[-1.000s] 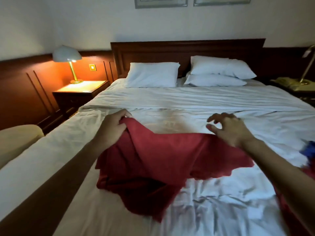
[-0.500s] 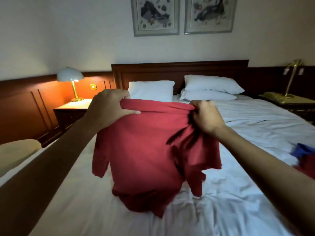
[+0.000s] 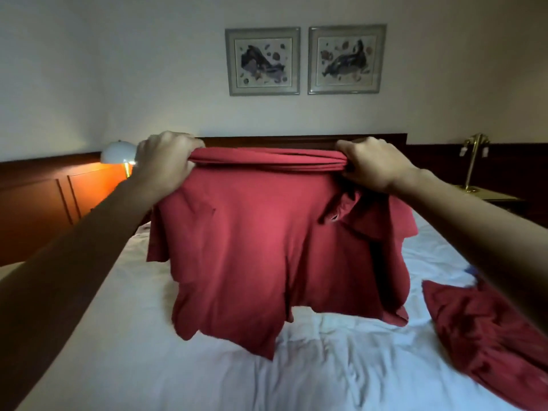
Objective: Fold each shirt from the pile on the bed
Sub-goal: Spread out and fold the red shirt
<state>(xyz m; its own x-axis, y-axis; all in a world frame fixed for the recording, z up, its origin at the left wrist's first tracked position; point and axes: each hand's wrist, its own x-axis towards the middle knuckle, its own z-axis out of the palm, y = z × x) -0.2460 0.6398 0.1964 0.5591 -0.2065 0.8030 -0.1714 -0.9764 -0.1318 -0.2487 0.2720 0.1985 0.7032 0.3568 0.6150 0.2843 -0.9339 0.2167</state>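
Gripping with curled fingers, our left hand (image 3: 161,161) and right hand (image 3: 372,166) each clutch one end of the bunched top edge of the crimson cotton shirt (image 3: 267,247). It hangs over the rumpled white bed sheet (image 3: 148,366) (whether its hem touches, we cannot tell). A crumpled dark red garment (image 3: 489,330) lies at right.

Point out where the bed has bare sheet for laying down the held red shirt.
Bare sheet runs under and left of the hanging red shirt, to the bed's left edge. The right side is crowded: another red garment lies there.
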